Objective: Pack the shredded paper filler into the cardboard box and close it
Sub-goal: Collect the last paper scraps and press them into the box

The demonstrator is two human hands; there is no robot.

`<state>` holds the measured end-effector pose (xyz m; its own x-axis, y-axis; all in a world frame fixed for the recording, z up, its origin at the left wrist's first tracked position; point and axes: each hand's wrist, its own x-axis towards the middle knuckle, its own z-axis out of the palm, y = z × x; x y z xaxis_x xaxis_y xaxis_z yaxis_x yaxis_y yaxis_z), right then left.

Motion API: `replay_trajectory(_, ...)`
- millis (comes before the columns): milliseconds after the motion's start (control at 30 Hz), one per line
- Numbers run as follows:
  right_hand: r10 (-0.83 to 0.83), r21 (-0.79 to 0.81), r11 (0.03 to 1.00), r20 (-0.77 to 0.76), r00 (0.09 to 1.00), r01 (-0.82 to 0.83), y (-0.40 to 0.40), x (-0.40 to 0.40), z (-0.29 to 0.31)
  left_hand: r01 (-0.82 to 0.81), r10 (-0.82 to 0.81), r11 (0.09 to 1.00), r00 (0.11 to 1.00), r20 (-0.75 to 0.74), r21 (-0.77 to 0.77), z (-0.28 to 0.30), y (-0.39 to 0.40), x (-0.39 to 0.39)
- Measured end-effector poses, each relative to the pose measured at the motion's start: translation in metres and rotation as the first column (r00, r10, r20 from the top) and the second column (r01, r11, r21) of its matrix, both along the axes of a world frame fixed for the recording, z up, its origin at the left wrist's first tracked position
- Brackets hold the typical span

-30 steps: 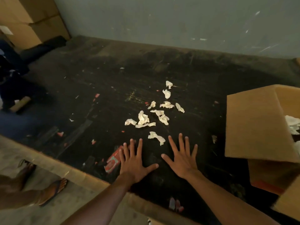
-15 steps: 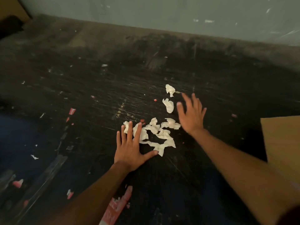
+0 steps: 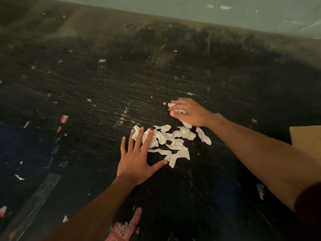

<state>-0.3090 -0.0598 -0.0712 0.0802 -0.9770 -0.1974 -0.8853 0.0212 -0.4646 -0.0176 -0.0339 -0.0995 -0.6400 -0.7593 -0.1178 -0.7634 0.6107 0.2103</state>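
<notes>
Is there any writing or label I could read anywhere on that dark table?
Red sticker scrap at the near edge of the table: pale lettering, too blurred to read.
Small red-and-white scrap left of the left hand: no legible text.
Nothing else carries writing.

head cam | looks forward-down | close over tabletop and wall

Both forearms are bare from the lower frame edge to the wrists; no sleeve, cuff or glove shows on either. The left hand is bare, with no ring, watch or band visible. The right hand is likewise bare. Fingernails are short and unpainted. Nothing is worn on either wrist.
</notes>
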Motion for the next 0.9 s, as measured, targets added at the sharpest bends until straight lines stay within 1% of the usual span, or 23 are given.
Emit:
replay_trajectory(100,0.031,0.042,0.999,-0.051,0.998,-0.028,0.037,0.010,0.002,0.027,-0.027,1.000,0.998,-0.049,0.001,0.002,0.001,0.003)
replay_trajectory(233,-0.023,0.100,0.994,-0.096,0.995,0.033,0.086,0.036,0.002,0.059,-0.041,0.994,0.982,-0.185,0.088,0.007,0.001,0.013)
replay_trajectory(267,-0.037,0.109,0.993,-0.123,0.992,0.051,0.096,0.043,0.001,0.057,-0.042,0.995,0.983,-0.178,0.082,0.008,0.002,0.015)
replay_trajectory(333,-0.064,0.100,0.992,-0.176,0.982,0.083,0.115,0.057,-0.001,0.065,-0.060,0.997,0.991,-0.117,0.038,0.011,-0.001,0.018)
replay_trajectory(433,-0.118,0.055,0.990,-0.210,0.971,0.132,0.134,0.077,-0.005,0.152,-0.151,0.988,0.988,-0.031,0.035,0.016,-0.013,0.015)
replay_trajectory(567,-0.160,0.017,0.986,-0.200,0.967,0.166,0.152,0.101,-0.009,0.349,-0.361,0.929,0.929,0.086,0.125,0.019,-0.032,-0.001)
replay_trajectory(700,-0.167,-0.030,0.986,-0.237,0.957,0.165,0.178,0.123,-0.013,0.456,-0.475,0.878,0.868,0.148,0.148,0.013,-0.036,-0.012)
replay_trajectory(767,-0.208,-0.105,0.977,-0.225,0.952,0.188,0.193,0.133,-0.017,0.478,-0.494,0.869,0.856,0.151,0.131,0.012,-0.035,-0.012)
replay_trajectory(900,-0.250,-0.233,0.951,-0.183,0.951,0.205,0.215,0.142,-0.025,0.496,-0.502,0.864,0.860,0.090,0.085,0.014,-0.027,-0.005)
